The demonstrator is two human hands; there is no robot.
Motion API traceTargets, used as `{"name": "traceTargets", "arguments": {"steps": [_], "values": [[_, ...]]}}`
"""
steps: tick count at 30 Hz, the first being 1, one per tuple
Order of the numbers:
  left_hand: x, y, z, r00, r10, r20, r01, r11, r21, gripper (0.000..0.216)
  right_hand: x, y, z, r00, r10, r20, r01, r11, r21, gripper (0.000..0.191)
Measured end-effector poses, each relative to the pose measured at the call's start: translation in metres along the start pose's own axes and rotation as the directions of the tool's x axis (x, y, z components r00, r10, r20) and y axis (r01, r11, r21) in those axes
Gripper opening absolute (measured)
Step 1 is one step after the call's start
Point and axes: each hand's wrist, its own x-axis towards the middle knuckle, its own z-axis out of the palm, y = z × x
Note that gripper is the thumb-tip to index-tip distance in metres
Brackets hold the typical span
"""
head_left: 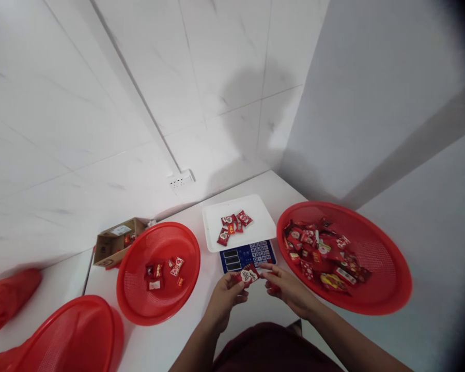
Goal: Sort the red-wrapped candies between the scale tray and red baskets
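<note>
My left hand [221, 300] pinches a red candy packet [249, 275] with white lettering, just in front of the scale's keypad. The fingertips of my right hand [290, 290] reach close to the packet's right end; whether they touch it I cannot tell. Under those curled fingers shows a bit of red wrapper [273, 287], mostly hidden. Beyond both hands stands a digital scale [248, 256] with a blue panel. On its white tray [258, 212] lie several red wrapped candies [223, 236].
To the right, a large red basket [391, 279] holds many wrapped sweets. Another red basket [129, 289] on the left has a few pieces inside. Behind it sits an open cardboard box [110, 253]. A third red basket [114, 330] and red bags [15, 294] are farther left.
</note>
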Motion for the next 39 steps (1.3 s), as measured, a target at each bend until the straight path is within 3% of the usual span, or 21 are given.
{"name": "traceTargets", "arguments": {"steps": [3,8,14,18,21,24,29,34,39], "values": [[0.001,-0.003,-0.01,0.998,-0.016,-0.057,0.016,1.0,0.003,0.036,0.003,0.002,-0.001,0.997,0.0,-0.073,0.001,1.0,0.013,0.037],[0.015,-0.008,-0.02,0.99,-0.018,-0.141,0.012,0.999,-0.04,0.038,0.005,0.006,0.0,0.997,0.022,-0.077,-0.02,1.0,0.019,0.045],[0.056,0.012,-0.01,0.989,0.006,-0.151,-0.015,0.998,-0.062,0.04,0.004,0.009,0.001,0.998,0.04,-0.052,-0.038,0.999,0.024,0.046],[0.071,0.02,-0.002,0.991,-0.03,-0.134,0.026,0.999,-0.033,0.054,0.003,0.009,-0.004,0.998,0.019,-0.054,-0.017,1.0,0.026,0.047],[0.066,0.011,-0.001,0.99,-0.08,-0.119,0.083,0.996,0.023,0.053,0.001,0.009,-0.008,1.0,0.008,-0.03,-0.006,0.999,0.044,0.057],[0.052,-0.006,-0.001,0.992,-0.122,-0.031,0.124,0.99,0.072,0.044,-0.003,0.009,-0.007,1.0,-0.015,0.021,0.014,0.999,0.03,0.076],[0.026,-0.027,0.005,0.974,-0.18,0.137,0.161,0.977,0.136,0.041,-0.009,0.011,0.003,0.989,-0.042,0.141,0.068,0.981,-0.181,0.098],[0.017,-0.033,0.008,0.968,-0.189,0.167,0.167,0.976,0.139,0.04,-0.006,0.021,0.009,0.968,-0.004,0.252,0.079,0.954,-0.29,0.105],[0.013,-0.031,0.008,0.977,-0.158,0.145,0.147,0.985,0.085,0.039,-0.01,0.018,0.013,0.941,0.002,0.339,0.108,0.946,-0.305,0.099]]}}
